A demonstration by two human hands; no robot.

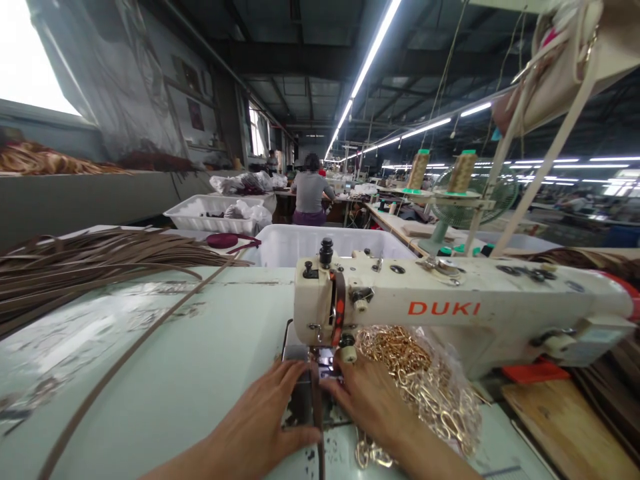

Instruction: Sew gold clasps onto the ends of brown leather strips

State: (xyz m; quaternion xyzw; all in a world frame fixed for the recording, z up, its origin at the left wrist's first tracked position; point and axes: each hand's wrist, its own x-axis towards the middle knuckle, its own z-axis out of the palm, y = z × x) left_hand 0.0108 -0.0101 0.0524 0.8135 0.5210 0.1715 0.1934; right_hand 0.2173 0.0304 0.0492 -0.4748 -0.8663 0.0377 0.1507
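Note:
A white DUKI sewing machine stands before me. A narrow brown leather strap runs from its presser foot towards me, between my hands. From the left, my left hand has its fingertips at the strap near the foot, and its thumb reaches the strap lower down. My right hand is on the other side, bent fingers close to the foot and holding the strap's right edge. The fingertips' exact contact is partly hidden. Gold metal clasps lie heaped in a clear plastic bag beside my right hand.
Brown straps are piled at the left of the pale green table, one trailing forward. White plastic bins stand behind it. A wooden board lies at right. Thread cones and a fan stand beyond the machine. A person works further back.

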